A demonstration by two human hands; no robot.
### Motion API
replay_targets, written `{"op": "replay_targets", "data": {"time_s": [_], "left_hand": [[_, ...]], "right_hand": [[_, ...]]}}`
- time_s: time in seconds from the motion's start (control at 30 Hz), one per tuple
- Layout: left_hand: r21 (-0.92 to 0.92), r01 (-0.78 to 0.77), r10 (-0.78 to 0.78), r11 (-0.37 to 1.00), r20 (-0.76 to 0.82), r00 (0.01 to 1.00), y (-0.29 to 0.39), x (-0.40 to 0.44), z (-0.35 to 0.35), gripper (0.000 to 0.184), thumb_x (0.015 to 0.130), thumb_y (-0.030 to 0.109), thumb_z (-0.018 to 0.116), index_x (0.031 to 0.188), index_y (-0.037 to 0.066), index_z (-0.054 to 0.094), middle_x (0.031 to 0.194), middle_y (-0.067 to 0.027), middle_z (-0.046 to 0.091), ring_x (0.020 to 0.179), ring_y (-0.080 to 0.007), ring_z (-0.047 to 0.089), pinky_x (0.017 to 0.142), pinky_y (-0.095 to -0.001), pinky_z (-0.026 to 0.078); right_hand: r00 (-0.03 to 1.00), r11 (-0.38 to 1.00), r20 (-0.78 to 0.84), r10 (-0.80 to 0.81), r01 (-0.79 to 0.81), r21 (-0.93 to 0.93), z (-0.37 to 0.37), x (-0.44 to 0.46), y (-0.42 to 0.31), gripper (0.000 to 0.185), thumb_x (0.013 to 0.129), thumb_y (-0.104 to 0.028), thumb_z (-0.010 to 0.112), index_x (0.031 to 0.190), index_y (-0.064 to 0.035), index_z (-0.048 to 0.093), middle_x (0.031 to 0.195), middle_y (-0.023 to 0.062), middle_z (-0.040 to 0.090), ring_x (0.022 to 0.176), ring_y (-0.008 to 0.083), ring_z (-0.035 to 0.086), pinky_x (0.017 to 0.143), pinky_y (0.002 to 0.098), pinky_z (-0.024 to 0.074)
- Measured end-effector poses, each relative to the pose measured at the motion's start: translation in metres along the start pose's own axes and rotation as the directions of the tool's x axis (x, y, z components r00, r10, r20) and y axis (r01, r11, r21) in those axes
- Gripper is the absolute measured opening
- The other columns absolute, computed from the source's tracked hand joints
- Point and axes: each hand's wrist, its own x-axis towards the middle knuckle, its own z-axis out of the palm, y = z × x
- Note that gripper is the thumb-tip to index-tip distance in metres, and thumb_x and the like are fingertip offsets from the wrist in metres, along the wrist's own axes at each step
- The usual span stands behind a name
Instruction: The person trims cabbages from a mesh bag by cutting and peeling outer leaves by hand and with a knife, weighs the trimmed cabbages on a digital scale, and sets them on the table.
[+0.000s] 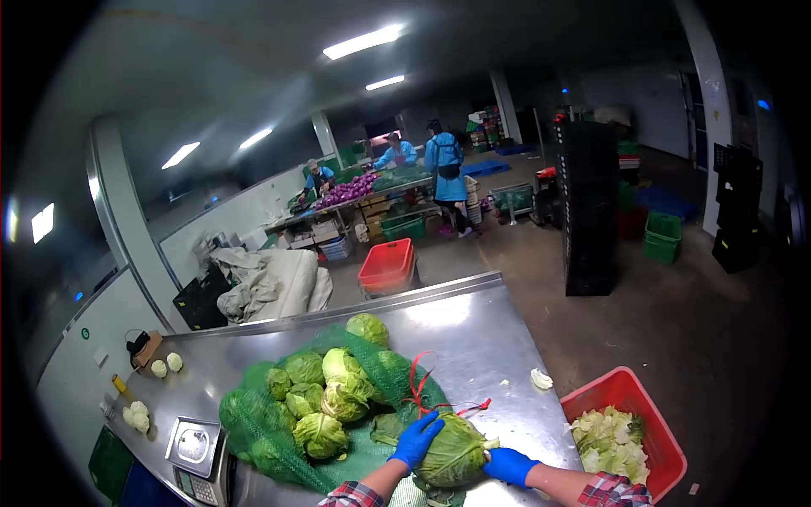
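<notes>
My left hand, in a blue glove, lies over the left side of a large green cabbage near the front of the steel table. At the cabbage's right end, by the pale cut stem, my right hand grips it, also gloved in blue; its fingertips are partly hidden. Just behind sits a green mesh bag with a red tie string at its edge. Several cabbages lie in and on the spread-open net.
The steel table holds a digital scale and small pale heads at left. A red crate of trimmed leaves stands at right. Beyond are a red bin, stacked black crates and several people at a table of purple vegetables.
</notes>
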Motion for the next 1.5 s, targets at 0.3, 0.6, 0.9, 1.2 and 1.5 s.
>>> {"op": "replay_targets", "data": {"time_s": [0.3,0.6,0.9,1.2,1.5], "left_hand": [[0.042,0.051,-0.053,0.998,0.046,0.998,0.028,0.002,-0.003,0.065,0.087,0.058,0.050,0.134,0.013,0.050,0.130,-0.0188,0.053,0.122,-0.0313,0.049,0.100,-0.0351,0.038],[0.345,-0.038,0.069,0.938,-0.078,0.995,0.039,-0.030,0.016,0.080,0.082,0.066,0.050,0.140,0.011,0.040,0.136,-0.0306,0.040,0.122,-0.0432,0.045,0.102,-0.0429,0.037],[0.059,0.089,-0.091,0.994,0.031,0.995,0.017,0.020,-0.006,0.072,0.084,0.063,0.050,0.131,0.009,0.051,0.124,-0.0219,0.056,0.116,-0.0346,0.053,0.098,-0.0371,0.040],[0.370,-0.066,0.087,0.927,-0.038,0.996,0.052,-0.028,0.016,0.067,0.088,0.056,0.048,0.138,0.011,0.043,0.138,-0.0273,0.039,0.122,-0.0410,0.045,0.101,-0.0431,0.037],[-0.003,0.054,-0.053,0.999,0.145,0.988,0.012,0.029,-0.016,0.063,0.087,0.058,0.049,0.132,0.014,0.052,0.127,-0.0203,0.055,0.115,-0.0331,0.055,0.098,-0.0364,0.041]], "right_hand": [[0.936,0.989,-0.328,-0.123,0.087,-0.121,0.047,0.028,0.063,0.027,0.082,-0.023,0.054,0.091,0.0015,0.053,0.077,0.0258,0.062,0.071,0.0423,0.062,0.064,0.0499,0.0488],[0.953,0.971,0.248,0.174,-0.124,-0.206,-0.038,0.004,0.012,0.045,0.084,-0.028,0.055,0.113,0.0049,0.045,0.094,0.0271,0.063,0.084,0.0372,0.065,0.074,0.0431,0.0511],[0.996,0.988,-0.052,-0.077,0.069,-0.140,0.010,0.050,0.063,0.043,0.085,-0.028,0.056,0.107,0.0045,0.039,0.087,0.0292,0.061,0.081,0.0439,0.062,0.071,0.0480,0.0485],[0.964,0.971,0.203,0.172,-0.131,-0.200,-0.033,0.016,0.019,0.045,0.084,-0.030,0.056,0.114,0.0037,0.048,0.092,0.0227,0.064,0.077,0.0324,0.065,0.071,0.0399,0.0523],[0.974,0.968,0.174,0.147,-0.105,-0.227,-0.014,0.055,0.041,0.055,0.086,-0.034,0.052,0.121,0.0068,0.039,0.106,0.0290,0.061,0.097,0.0412,0.061,0.084,0.0445,0.0483]]}}
